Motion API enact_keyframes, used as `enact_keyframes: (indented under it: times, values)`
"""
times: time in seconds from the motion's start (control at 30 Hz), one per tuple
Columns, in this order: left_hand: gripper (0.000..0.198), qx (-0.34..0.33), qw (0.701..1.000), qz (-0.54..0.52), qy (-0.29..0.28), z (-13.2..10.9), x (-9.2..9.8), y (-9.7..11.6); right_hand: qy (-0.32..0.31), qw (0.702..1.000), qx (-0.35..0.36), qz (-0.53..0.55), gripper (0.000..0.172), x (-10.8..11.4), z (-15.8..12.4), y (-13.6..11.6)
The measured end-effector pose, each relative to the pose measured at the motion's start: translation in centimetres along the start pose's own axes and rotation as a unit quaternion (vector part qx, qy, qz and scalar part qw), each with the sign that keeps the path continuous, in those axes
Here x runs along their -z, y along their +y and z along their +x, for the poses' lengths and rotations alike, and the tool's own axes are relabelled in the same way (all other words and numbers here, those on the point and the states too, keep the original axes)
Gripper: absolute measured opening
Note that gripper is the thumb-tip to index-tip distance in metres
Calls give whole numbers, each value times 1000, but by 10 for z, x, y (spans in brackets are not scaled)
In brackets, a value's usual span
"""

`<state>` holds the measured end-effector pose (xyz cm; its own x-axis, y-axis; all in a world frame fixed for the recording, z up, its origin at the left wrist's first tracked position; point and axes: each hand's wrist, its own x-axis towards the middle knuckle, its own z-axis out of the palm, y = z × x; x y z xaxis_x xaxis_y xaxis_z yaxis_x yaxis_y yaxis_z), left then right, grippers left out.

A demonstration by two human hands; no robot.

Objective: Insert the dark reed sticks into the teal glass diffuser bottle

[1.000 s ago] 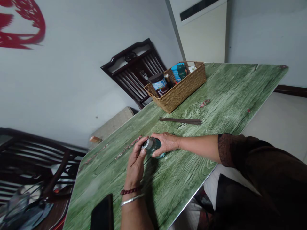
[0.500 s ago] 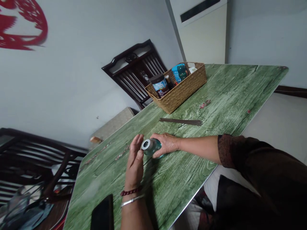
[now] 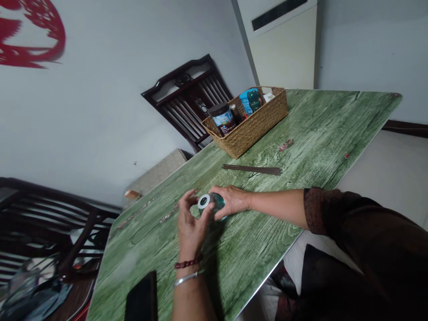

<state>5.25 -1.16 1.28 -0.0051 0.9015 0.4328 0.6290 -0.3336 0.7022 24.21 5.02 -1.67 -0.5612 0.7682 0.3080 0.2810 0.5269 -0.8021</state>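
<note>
While the table [image 3: 317,133] is the largest, the basket [image 3: 257,131] stands along its far edge. The phone [image 3: 142,296] lies by the left edge. The left hand [image 3: 192,225] is open, curved around the top of the bottle [image 3: 216,202]; if it touches, I cannot tell. The right hand [image 3: 230,200] grips this bottle, midway between far and near edges. The sticks [image 3: 252,169] lie between bottle and basket.

left hand [image 3: 191,225] more curled than before, thumb now farther right along the silver collar [image 3: 208,199] of the bottle [image 3: 218,203]
</note>
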Motion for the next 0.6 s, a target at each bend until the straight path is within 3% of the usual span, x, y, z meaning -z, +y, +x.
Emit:
enact_keyframes:
  times: [0.13, 0.27, 0.37, 0.53, 0.6]
  values:
    - [76, 10, 989, -112, -94, -1, 3, 1, 6, 1000, -5, 2, 68, 0, 0, 0]
    - [92, -18, 1000, -13, -11, 2, -3, -1, -8, 1000, -3, -1, 67, 0, -1, 1]
    - [81, -10, 999, 40, 22, 2, -5, 1, -5, 1000, -7, 1, 68, 1, -2, 0]
    - [72, 18, 989, -110, -97, -2, 4, 3, 3, 1000, -9, 8, 68, 1, -1, -2]
    - [79, 8, 989, -116, -93, -2, 5, 2, 2, 1000, -12, 2, 68, 1, -1, -1]
